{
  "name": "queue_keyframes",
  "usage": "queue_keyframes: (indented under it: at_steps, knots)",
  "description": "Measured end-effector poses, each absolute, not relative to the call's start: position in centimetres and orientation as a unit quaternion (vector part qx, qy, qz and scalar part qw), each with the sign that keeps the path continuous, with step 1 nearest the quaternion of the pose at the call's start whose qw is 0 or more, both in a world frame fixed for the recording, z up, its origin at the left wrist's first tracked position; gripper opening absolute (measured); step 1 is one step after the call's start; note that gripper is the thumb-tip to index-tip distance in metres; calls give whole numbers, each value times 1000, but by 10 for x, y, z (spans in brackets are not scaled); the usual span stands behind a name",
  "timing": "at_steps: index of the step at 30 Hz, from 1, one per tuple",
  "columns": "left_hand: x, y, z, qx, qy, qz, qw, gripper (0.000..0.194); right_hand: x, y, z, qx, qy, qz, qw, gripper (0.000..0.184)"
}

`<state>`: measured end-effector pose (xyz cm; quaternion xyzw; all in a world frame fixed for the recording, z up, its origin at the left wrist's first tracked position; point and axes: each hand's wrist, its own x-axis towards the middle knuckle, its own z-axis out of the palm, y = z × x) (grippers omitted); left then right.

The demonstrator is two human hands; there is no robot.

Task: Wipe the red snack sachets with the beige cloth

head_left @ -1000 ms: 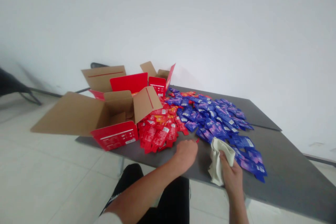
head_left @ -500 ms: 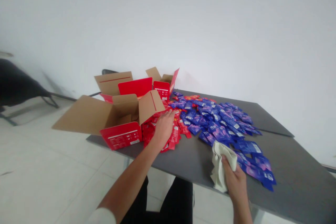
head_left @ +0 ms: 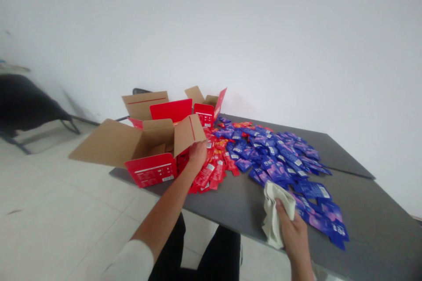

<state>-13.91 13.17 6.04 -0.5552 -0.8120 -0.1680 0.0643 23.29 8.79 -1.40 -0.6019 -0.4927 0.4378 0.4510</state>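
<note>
My left hand reaches over the pile of red packets, right beside the raised flap of the nearest red cardboard box. Its fingers are largely hidden by the back of the hand, so I cannot tell whether they grip anything. A folded, cream-coloured cloth is pinched in my right hand, close to the front edge of the grey table. Just past the cloth lie blue-purple packets, heaped across the middle of the tabletop.
Two more red boxes with raised flaps, one behind the nearest and one farther back, stand on the table. A white wall rises behind it. At the far left is a black chair on the tiled floor.
My left hand has moved left and slightly toward me, from above the red packets to the box flap. More red packets are uncovered. My right hand keeps the cloth, almost unmoved.
</note>
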Motion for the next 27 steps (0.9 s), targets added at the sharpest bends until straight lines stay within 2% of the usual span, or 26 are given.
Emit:
queue_keyframes:
  at_steps: [11, 17, 23, 27]
  knots:
    - [-133, 114, 39, -566, -807, -158, 49, 57, 230, 86, -10, -595, -485, 451, 456, 72]
    - [-121, 87, 35, -594, -782, -175, 61, 54, 225, 82, -2, -594, -460, 470, 463, 74]
    - [-85, 41, 32, -664, -674, -318, 62, 32, 221, 79, 8, -597, -472, 440, 477, 68]
    - [-55, 26, 45, -695, -612, -376, -3, 35, 221, 77, 11, -595, -475, 452, 465, 66]
